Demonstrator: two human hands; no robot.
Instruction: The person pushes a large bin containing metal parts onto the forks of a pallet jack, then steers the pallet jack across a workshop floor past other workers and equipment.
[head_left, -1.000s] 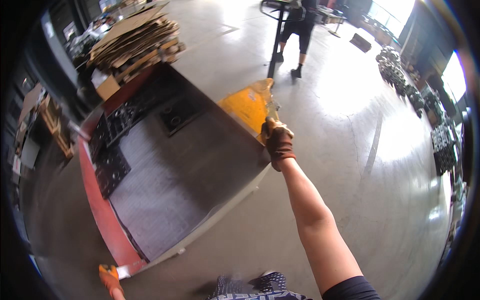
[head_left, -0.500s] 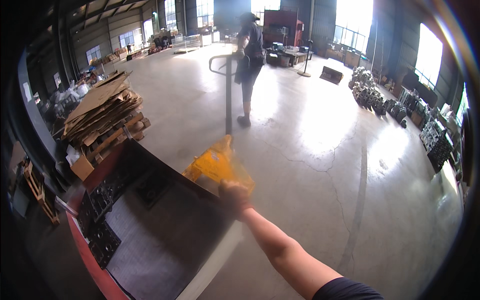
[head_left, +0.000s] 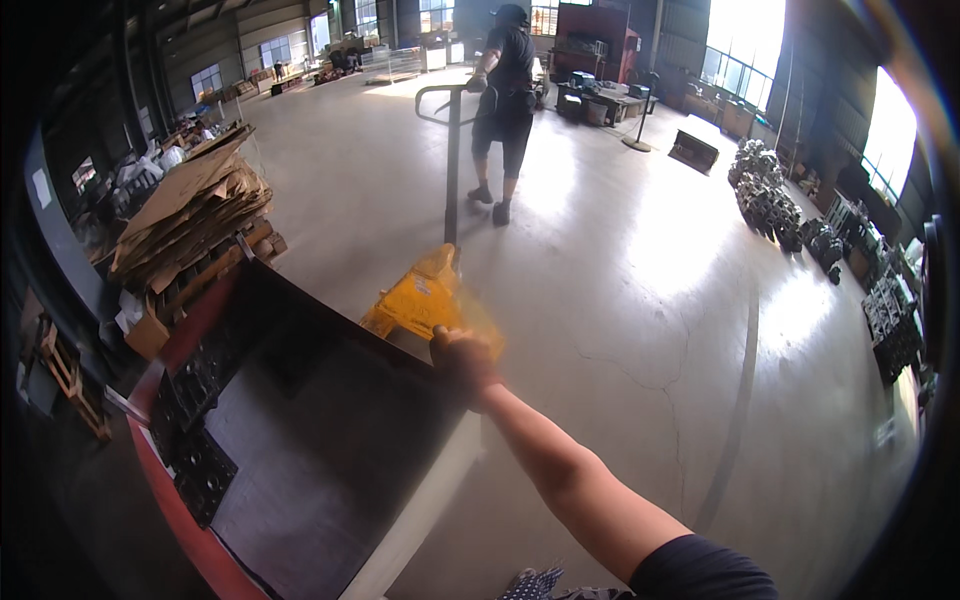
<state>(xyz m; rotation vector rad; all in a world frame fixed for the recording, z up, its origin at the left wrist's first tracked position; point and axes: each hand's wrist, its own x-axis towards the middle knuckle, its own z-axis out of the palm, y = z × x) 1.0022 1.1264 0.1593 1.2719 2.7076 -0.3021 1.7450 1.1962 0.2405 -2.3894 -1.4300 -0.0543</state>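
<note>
My right hand [head_left: 466, 362] reaches forward, its fingers closed over the far right corner of a large open metal bin [head_left: 412, 505]. The bin has red and pale sides and a dark inside. A few flat black metal parts with holes [head_left: 204, 475] lie along its left side; the rest of its floor is bare sheet. Just beyond my hand stands the yellow body of a pallet truck [head_left: 418, 297], with its tall dark handle [head_left: 452, 170] upright. A co-worker [head_left: 508, 100] has a hand on that handle. My left hand is out of view.
Flattened cardboard [head_left: 185, 205] is stacked on a wooden pallet to the left. Metal castings [head_left: 765, 195] line the right side. A black box [head_left: 694, 148] and a stand [head_left: 642, 125] are on the concrete floor farther off. Dotted dark cloth [head_left: 535, 583] shows at the lower edge.
The co-worker has stepped, and both legs now show apart. Surroundings on the right have shifted rightward in the view. My right hand stays on the bin's corner.
</note>
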